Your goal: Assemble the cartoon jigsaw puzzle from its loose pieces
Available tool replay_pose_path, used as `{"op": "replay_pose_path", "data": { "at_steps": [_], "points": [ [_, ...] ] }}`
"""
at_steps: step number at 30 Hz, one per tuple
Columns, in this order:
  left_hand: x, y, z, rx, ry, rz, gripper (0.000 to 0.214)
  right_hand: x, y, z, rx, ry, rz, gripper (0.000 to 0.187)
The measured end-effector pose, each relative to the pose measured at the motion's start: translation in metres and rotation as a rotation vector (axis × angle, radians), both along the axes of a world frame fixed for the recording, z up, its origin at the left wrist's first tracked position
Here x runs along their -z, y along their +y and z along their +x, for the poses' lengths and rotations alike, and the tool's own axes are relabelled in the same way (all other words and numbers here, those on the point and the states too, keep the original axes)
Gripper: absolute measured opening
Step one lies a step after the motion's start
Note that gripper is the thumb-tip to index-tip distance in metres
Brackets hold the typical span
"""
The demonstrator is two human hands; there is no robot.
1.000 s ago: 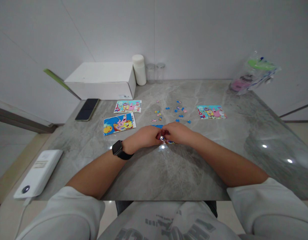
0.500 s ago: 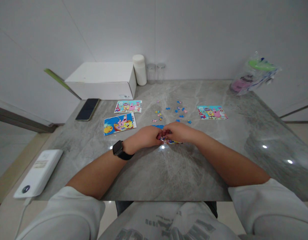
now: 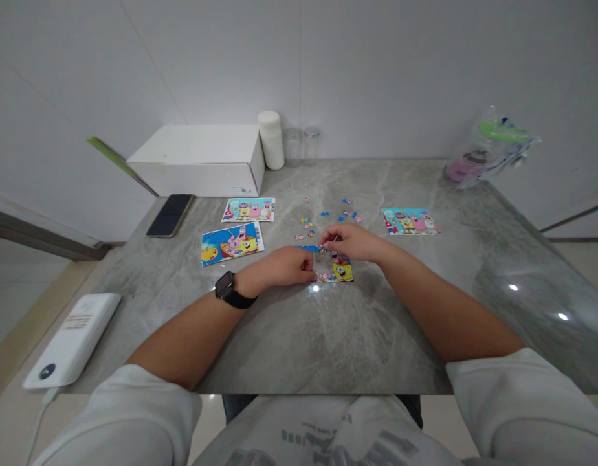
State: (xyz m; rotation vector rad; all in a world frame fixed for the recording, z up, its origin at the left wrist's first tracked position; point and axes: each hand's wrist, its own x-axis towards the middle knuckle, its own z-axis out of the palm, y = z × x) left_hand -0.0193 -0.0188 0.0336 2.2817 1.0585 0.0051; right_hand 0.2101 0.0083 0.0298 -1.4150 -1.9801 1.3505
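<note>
A partly joined jigsaw puzzle point(image 3: 342, 270) lies in front of me, its frame of pieces showing bare table in the middle. My left hand point(image 3: 290, 265), a black watch on its wrist, is closed at the puzzle's left edge, fingers curled and covering that side. At the top edge, the thumb and forefinger of my right hand point(image 3: 351, 242) pinch a small puzzle piece point(image 3: 323, 248). Beyond the hands are scattered several loose blue pieces point(image 3: 325, 213) and yellow pieces point(image 3: 307, 224).
Two cartoon picture cards point(image 3: 232, 244) point(image 3: 249, 210) lie at left, and another card point(image 3: 411, 221) at right. Behind stand a white box point(image 3: 197, 178), a white bottle point(image 3: 270, 140) and two clear glasses. A phone point(image 3: 170, 215), a white device point(image 3: 73, 340) and a bagged cup point(image 3: 488, 149) sit near the table's sides.
My right hand has moved up and away from my left hand to the puzzle's top edge, uncovering the puzzle's right side. My left hand stays at the left edge.
</note>
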Motion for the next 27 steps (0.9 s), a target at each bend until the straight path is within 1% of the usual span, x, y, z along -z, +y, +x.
{"op": "replay_pose_path", "data": {
  "at_steps": [3, 6, 8, 13, 17, 23, 27],
  "points": [
    [-0.003, 0.007, -0.003, -0.046, -0.073, -0.009, 0.026, 0.002, 0.002, 0.0, 0.017, 0.031, 0.007, 0.007],
    [-0.003, 0.014, -0.006, -0.158, -0.187, 0.034, 0.033, 0.002, 0.002, 0.0, 0.046, 0.077, 0.005, 0.011],
    [-0.002, 0.017, -0.006, -0.211, -0.265, 0.034, 0.036, 0.001, 0.001, -0.001, 0.056, 0.095, 0.003, 0.014],
    [0.002, 0.017, -0.003, -0.253, -0.402, -0.043, 0.036, -0.002, -0.003, -0.006, 0.046, 0.121, -0.009, 0.017],
    [0.003, 0.018, -0.002, -0.282, -0.426, -0.08, 0.036, -0.002, -0.005, -0.009, 0.019, 0.172, -0.024, 0.02],
    [0.003, 0.019, -0.002, -0.304, -0.423, -0.102, 0.034, -0.002, -0.005, -0.009, 0.056, 0.204, -0.031, 0.027],
    [0.003, 0.018, -0.001, -0.314, -0.415, -0.103, 0.033, -0.001, -0.005, -0.009, 0.052, 0.2, -0.019, 0.025]
  ]
}}
